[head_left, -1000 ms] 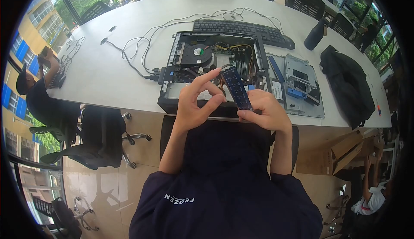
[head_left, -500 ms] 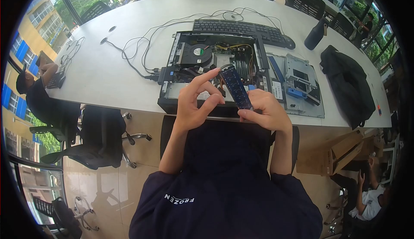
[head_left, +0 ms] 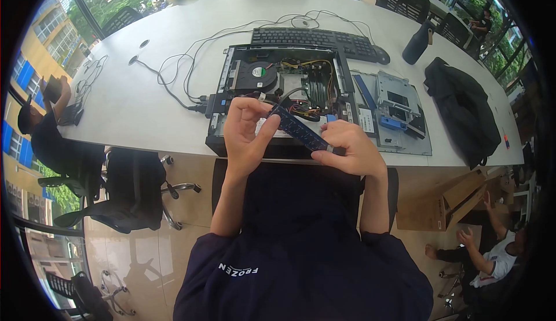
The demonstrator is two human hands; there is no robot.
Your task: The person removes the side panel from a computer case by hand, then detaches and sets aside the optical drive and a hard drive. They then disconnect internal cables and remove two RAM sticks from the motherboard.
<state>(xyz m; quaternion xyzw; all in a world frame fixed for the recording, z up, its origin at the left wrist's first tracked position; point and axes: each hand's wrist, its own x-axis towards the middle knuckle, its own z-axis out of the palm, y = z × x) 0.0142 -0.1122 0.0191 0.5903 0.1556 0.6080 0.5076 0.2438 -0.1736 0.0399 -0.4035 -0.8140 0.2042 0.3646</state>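
Head view: the memory module (head_left: 300, 131) is a long, narrow, dark blue board. It is held tilted in the air over the near edge of the open computer case (head_left: 272, 81), which sits on the white surface (head_left: 145, 107). The left hand (head_left: 246, 136) is pinched on its upper end. The right hand (head_left: 350, 150) is clamped on its lower end.
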